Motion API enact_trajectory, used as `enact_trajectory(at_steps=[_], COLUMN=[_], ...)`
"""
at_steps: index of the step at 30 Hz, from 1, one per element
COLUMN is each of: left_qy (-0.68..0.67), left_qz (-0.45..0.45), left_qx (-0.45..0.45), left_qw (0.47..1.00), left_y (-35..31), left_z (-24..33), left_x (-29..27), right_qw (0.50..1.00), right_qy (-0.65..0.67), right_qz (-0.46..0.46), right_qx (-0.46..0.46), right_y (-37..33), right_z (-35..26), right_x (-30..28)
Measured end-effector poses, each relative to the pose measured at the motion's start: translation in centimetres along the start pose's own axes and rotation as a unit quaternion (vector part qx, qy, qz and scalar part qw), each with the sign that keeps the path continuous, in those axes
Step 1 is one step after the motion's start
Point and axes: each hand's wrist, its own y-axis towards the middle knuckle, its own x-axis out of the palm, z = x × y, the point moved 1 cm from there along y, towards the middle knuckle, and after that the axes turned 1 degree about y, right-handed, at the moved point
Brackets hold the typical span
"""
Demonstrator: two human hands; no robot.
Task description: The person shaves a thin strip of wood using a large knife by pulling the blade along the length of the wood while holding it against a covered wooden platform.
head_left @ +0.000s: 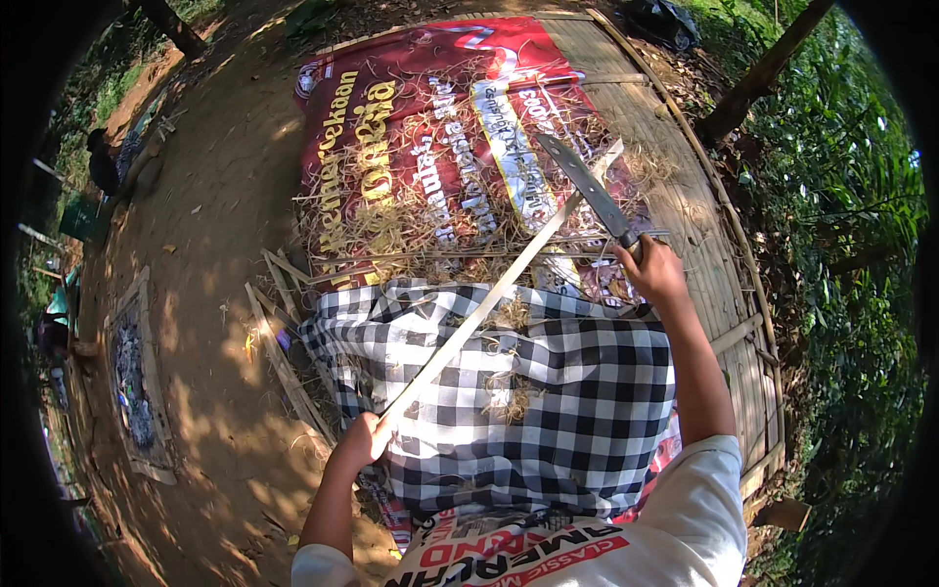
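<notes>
Firmly, in the head view, the handle of a long knife (587, 184) is gripped in the right hand (653, 272), fingers closed round it. The blade is pointed forward and leftward from that grip and is crossed with a long pale strip (489, 298) near the strip's far end; whether edge and strip are touching can't be told. The strip's near end is pinched in the closed left hand (367, 437), and its length is slanted forward and rightward from there, over a black-and-white checked cloth (577, 391) spread between and below the two grips.

Writing: a red banner (337, 127) is laid out forward of both hands, printed in big yellow, white and black lettering that is turned sideways and partly covered by curly shavings (391, 230). Black, red and white print is also seen on the white shirt (690, 523), behind both grips.

Pose: the right arm is stretched forward, its fist held well ahead of the left one. The left forearm is angled forward and inward, its hand kept low at the cloth's left edge.

Around: slatted platform (719, 313) to the right of the knife grip, greenery (841, 293) beyond it; pale sticks (289, 377) and brown soil (220, 210) to the left of the strip grip.
</notes>
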Motion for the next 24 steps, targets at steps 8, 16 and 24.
enact_trajectory(at_steps=[8,16,24], left_qy=[-0.034,-0.003,0.024], left_qz=[0.0,0.027,0.007], left_qx=[-0.001,0.06,0.013], left_qw=[0.999,0.998,1.0], left_y=[0.7,-0.5,0.5], left_z=[-1.7,-3.1,-1.8], left_x=[0.5,0.9,-0.6], right_qw=[0.987,0.97,0.999], right_qy=[0.028,-0.008,-0.032], right_qz=[-0.145,-0.12,0.018], right_qx=[-0.062,-0.211,-0.003], right_y=[-4.2,-3.2,0.0], right_z=[-8.1,-7.6,1.9], right_x=[0.8,2.9,0.1])
